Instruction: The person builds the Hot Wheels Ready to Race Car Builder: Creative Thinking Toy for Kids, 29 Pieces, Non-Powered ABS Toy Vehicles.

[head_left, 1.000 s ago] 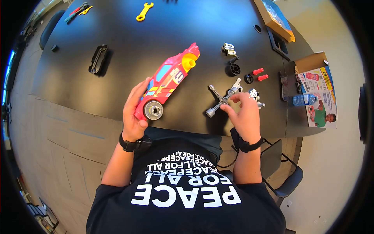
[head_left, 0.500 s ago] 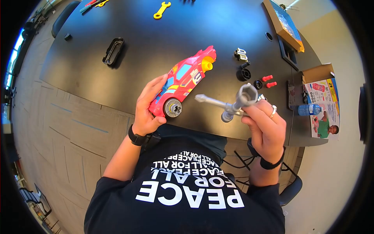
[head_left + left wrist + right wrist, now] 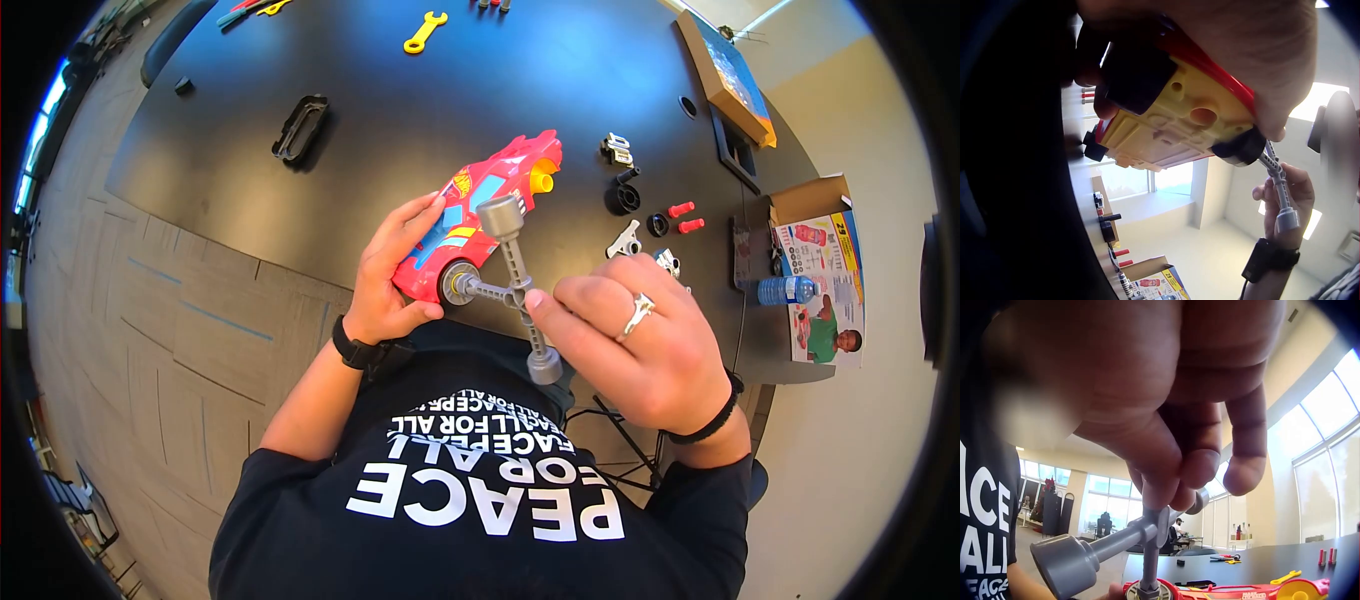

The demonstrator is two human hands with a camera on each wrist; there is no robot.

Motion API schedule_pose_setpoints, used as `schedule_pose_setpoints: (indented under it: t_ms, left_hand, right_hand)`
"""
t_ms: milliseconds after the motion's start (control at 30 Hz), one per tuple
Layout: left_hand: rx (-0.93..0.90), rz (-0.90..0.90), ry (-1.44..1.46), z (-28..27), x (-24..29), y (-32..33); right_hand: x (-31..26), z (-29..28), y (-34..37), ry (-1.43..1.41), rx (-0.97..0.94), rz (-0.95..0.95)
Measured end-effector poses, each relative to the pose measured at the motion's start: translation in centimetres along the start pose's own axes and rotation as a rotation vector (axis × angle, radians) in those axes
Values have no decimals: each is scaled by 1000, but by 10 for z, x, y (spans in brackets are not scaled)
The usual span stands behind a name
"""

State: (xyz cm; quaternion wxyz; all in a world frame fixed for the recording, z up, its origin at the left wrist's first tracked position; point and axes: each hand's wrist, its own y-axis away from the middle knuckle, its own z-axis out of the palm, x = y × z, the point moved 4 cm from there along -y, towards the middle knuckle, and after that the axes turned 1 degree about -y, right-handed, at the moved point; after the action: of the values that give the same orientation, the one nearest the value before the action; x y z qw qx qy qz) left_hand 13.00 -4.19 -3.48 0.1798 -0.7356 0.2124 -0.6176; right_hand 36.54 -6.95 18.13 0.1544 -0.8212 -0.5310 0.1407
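Note:
My left hand (image 3: 385, 275) grips the rear of a red toy car (image 3: 490, 180), whose yellow underside (image 3: 1154, 140) faces the left wrist camera. A grey cross-shaped lug wrench (image 3: 512, 260) is pinched in the fingertips of my right hand (image 3: 650, 345), close to its centre. One arm of the wrench meets the hub of the car's rear wheel (image 3: 447, 285). Its other sockets stick out to the sides, one of them large in the right wrist view. At the car's front, a yellow hub (image 3: 542, 183) shows with no wheel over it.
Right of the car lie a silver part (image 3: 625, 240), a black wheel (image 3: 622, 201) and red bolts (image 3: 690, 226). A water bottle (image 3: 787, 290) stands by an open toy box (image 3: 830, 255). Farther off are a yellow wrench (image 3: 426, 33) and a black oblong part (image 3: 300, 130).
My right hand picked the lug wrench up off the table and carried it left to the car's rear wheel. My left hand keeps its grip on the car, now tilted slightly.

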Motion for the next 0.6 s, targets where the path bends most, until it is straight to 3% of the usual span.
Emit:
schedule_pose_setpoints:
  t_ms: [133,233,367,467,567,600]
  left_hand:
    - [2,-3,-33,0,-1,1]
    - [-28,36,-71,0,-1,2]
    - [-36,42,-82,1,3,1]
    - [-41,49,-89,1,-2,2]
    - [-30,39,-54,3,-1,2]
    - [-29,33,-58,3,1,2]
  right_hand:
    - [5,3,7,-3,-141,270]
    - [0,6,2,-214,-7,324]
    - [-1,4,5,-283,-34,274]
    - [2,9,8,-350,81,268]
    - [2,9,12,-325,96,267]
    - [2,5,13,-191,-2,316]
